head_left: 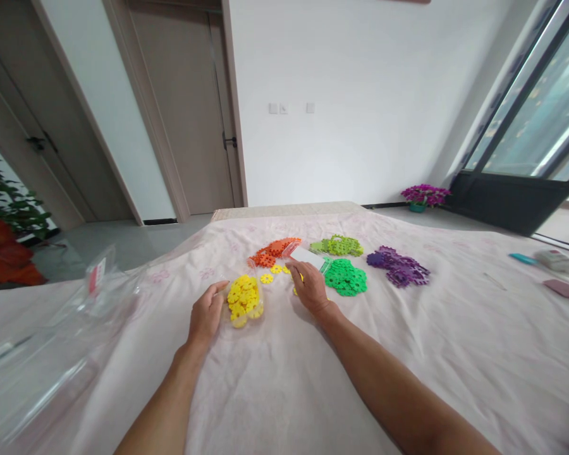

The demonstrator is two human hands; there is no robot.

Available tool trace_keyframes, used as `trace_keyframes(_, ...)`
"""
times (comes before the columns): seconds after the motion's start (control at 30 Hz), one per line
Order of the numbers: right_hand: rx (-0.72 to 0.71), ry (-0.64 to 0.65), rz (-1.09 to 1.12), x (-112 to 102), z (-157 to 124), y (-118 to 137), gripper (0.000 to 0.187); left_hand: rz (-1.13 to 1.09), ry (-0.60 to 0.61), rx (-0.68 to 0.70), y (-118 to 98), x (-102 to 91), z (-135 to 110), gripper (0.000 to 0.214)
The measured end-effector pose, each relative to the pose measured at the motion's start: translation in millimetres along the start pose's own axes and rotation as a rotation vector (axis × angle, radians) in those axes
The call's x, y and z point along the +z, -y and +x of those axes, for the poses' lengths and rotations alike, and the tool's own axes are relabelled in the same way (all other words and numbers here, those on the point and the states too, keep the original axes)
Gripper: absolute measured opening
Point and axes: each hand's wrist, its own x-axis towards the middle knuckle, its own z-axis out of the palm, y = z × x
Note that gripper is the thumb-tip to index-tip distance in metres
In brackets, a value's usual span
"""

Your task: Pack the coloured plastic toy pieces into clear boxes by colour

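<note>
Take the right hand [308, 287] as the middle of a clock face, with twelve pointing straight ahead. The left hand [207, 314] lies between eight and nine o'clock, its grip holding the near-left edge of a clear bag [260, 284] between thumb and fingers. Inside that bag, at about nine o'clock, sits a heap of yellow pieces [243, 298], flower-shaped and flat. The right hand's grip is narrow, its fingers bent and drawn together low over the surface [275, 379]; I cannot tell whether they have hold of anything. Touches of yellow show around those fingers, and more loose yellow pieces [266, 278] lie in a short row between nine and ten o'clock, between the hand and the bag.

At twelve o'clock, just beyond the fingers, is a white card [308, 257] with clear plastic at its ends. Orange pieces [275, 249] are piled between ten and eleven, lime-green pieces [344, 245] at one, and green pieces [346, 278] between two and three, with purple pieces [403, 268] farther out along that same line. A large sheet of clear plastic packaging [47, 373] spreads well away between eight and nine o'clock, and a small blue item [522, 259] lies far off at three, beside other small objects
</note>
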Motion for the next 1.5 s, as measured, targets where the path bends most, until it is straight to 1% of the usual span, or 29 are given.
trace_keyframes(0.07, 0.078, 0.014, -0.089, -5.7, 5.1, -2.5, 0.034, 0.064, 0.006, 0.012, -4.0, -0.4, -1.2, 0.037)
trace_keyframes(0.13, 0.159, 0.062, -0.182, -14.0, 11.4, -5.5, 0.035, 0.067, 0.033, 0.030, -9.7, 0.0, -2.6, 0.037)
trace_keyframes(0.23, 0.276, 0.213, -0.301, -30.0, 20.8, -10.3, 0.034, 0.001, 0.101, 0.049, -15.6, 1.2, -3.7, 0.040)
trace_keyframes(0.33, 0.350, 0.364, -0.385, -45.4, 27.7, -13.7, 0.029, -0.020, 0.130, 0.076, -15.7, 1.9, -3.6, 0.041)
trace_keyframes(0.43, 0.367, 0.534, -0.456, -54.4, 30.0, -14.6, 0.024, -0.012, 0.136, 0.088, -13.5, 2.0, -3.3, 0.040)
trace_keyframes(0.5, 0.349, 0.627, -0.487, -55.7, 28.8, -13.9, 0.027, -0.011, 0.137, 0.088, -12.8, 2.0, -3.4, 0.040)
trace_keyframes(0.6, 0.306, 0.686, -0.503, -52.6, 25.1, -13.0, 0.037, -0.011, 0.131, 0.088, -13.7, 2.3, -3.6, 0.039)
trace_keyframes(0.67, 0.303, 0.689, -0.498, -49.1, 23.1, -14.4, 0.041, -0.010, 0.133, 0.088, -15.2, 2.4, -3.8, 0.039)
trace_keyframes(0.77, 0.312, 0.655, -0.460, -43.3, 21.9, -20.5, 0.044, 0.002, 0.156, 0.099, -18.2, 2.4, -4.3, 0.039)
trace_keyframes(0.87, 0.285, 0.623, -0.395, -37.3, 21.4, -27.2, 0.047, 0.013, 0.171, 0.100, -20.6, 2.2, -5.1, 0.039)
trace_keyframes(1.03, 0.248, 0.622, -0.312, -32.0, 20.2, -30.5, 0.045, 0.011, 0.167, 0.106, -20.5, 1.9, -5.7, 0.039)
trace_keyframes(1.13, 0.252, 0.571, -0.250, -32.8, 20.9, -30.1, 0.041, 0.006, 0.165, 0.114, -19.0, 2.0, -5.6, 0.039)
trace_keyframes(1.2, 0.261, 0.502, -0.172, -33.3, 22.5, -28.3, 0.037, -0.002, 0.165, 0.118, -18.3, 2.2, -5.6, 0.038)
trace_keyframes(1.3, 0.269, 0.360, 0.022, -29.8, 25.1, -18.1, 0.036, -0.004, 0.164, 0.129, -18.0, 3.0, -5.7, 0.038)
trace_keyframes(1.37, 0.314, 0.306, 0.238, -23.8, 25.6, -5.1, 0.039, 0.002, 0.169, 0.143, -18.3, 3.8, -5.8, 0.038)
trace_keyframes(1.43, 0.373, 0.315, 0.501, -16.3, 24.7, 9.8, 0.042, 0.005, 0.173, 0.155, -18.5, 4.5, -6.0, 0.038)
trace_keyframes(1.5, 0.379, 0.356, 0.699, -9.9, 23.0, 21.1, 0.043, 0.007, 0.177, 0.163, -18.4, 5.1, -6.0, 0.038)
